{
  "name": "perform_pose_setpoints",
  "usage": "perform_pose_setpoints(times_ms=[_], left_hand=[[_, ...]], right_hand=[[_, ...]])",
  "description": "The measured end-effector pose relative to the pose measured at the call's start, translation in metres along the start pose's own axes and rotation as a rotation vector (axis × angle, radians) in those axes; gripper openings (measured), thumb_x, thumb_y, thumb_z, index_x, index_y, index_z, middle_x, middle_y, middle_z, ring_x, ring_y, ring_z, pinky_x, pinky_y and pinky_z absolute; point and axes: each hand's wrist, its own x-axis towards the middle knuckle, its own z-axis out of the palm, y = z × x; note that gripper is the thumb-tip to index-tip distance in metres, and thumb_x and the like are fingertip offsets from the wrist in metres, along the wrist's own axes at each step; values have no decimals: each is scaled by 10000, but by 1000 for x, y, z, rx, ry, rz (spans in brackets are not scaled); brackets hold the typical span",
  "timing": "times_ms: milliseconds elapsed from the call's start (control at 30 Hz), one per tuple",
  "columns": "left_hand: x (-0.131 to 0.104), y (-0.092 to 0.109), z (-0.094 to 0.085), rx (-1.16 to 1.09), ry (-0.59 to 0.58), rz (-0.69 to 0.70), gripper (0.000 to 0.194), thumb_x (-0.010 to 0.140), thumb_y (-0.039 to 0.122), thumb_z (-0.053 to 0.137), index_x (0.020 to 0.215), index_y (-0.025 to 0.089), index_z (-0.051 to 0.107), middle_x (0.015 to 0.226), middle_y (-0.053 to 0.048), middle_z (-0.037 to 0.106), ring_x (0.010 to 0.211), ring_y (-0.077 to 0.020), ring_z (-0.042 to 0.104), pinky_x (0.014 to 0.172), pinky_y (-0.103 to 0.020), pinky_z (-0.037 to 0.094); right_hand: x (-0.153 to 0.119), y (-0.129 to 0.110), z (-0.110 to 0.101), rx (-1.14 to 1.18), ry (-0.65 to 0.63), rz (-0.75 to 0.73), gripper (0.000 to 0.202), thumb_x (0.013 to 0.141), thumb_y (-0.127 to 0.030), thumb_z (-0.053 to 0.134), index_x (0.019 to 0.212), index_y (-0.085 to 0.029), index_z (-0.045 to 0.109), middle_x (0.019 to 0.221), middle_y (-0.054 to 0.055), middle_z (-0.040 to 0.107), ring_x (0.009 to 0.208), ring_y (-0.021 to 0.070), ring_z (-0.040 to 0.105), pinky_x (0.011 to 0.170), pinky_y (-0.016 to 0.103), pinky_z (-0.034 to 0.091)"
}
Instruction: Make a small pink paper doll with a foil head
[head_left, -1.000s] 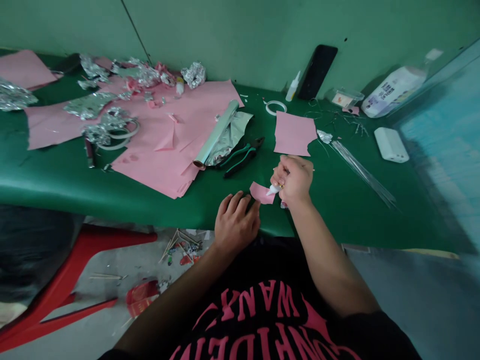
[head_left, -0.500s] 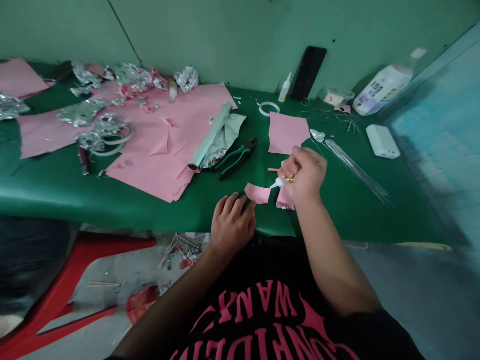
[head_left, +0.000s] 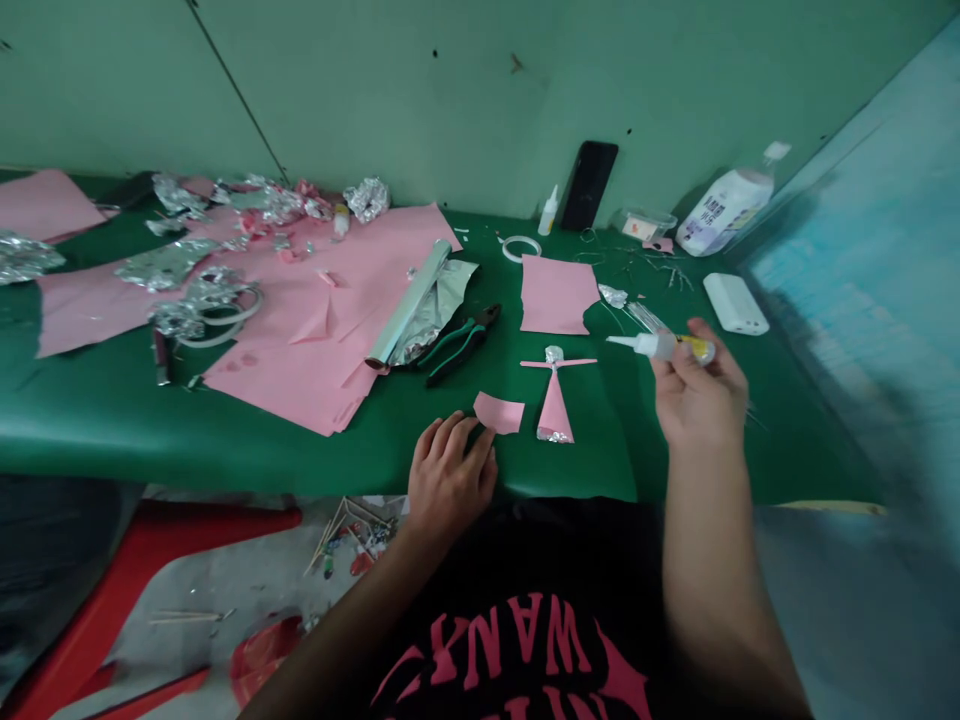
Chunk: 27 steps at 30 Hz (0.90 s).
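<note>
My right hand (head_left: 699, 385) is closed round a small glue bottle (head_left: 656, 346), its white nozzle pointing left above the table. Fingers of my left hand (head_left: 452, 468) rest on the green table, with the fingertips at the lower left edge of a small curved pink paper piece (head_left: 499, 412). Between my hands lies a little figure (head_left: 555, 405) with a foil head, thin pink arms and a pink cone body with foil at its bottom. Beyond it is a larger pink square (head_left: 559, 295).
Green-handled pliers (head_left: 461, 345) and a foil roll (head_left: 411, 303) lie left of centre. Pink sheets (head_left: 300, 370) and crumpled foil (head_left: 277, 203) cover the left. A phone (head_left: 590, 185), a large bottle (head_left: 726, 212) and a white box (head_left: 736, 304) are at the back right.
My right hand has moved right, carrying the glue bottle away from the small pink piece and uncovering the figure. My left hand has stayed beside the piece.
</note>
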Motion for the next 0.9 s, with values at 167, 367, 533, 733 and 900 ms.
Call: perform_pose_setpoints(times_ms=[167,367,533,733,900], left_hand=[[1,-2,-1,3,74,28,199,870,167,606,1040,180,709,1065,-108,686,1064,-271,627,1009,-459,476],[2,-1,-4,-19,78,45,163,852,142,630,991,162,712,938,-94,655,940,-242,618,975,-456,507],[3,-2,-4,-4,79,47,171,858,135,616,1000,177,700,924,-86,651,934,-244,614,960,-470,519],[3,-3,-6,-35,77,82,181,853,100,601,999,177,675,937,-83,646,930,-230,623,976,-476,526],[-2,-9,-9,-63,64,131,224,854,70,583,1037,179,654,970,-83,643,972,-225,631,1021,-475,516]], right_hand=[[3,13,-41,-154,188,15,405,581,-285,869,913,-164,672,812,-6,615,632,83,560,540,235,477],[2,19,-45,-140,124,102,496,445,-189,900,823,-190,578,851,-8,648,716,149,655,638,315,540],[2,21,-46,-209,93,120,414,557,-307,890,881,-166,675,798,-3,648,661,114,594,594,274,484],[8,14,-64,-36,92,228,400,581,-425,886,780,-187,635,708,-28,590,588,72,525,533,211,457],[7,2,-84,-19,145,403,479,746,-641,698,887,-187,634,847,59,682,743,152,661,643,287,564]])
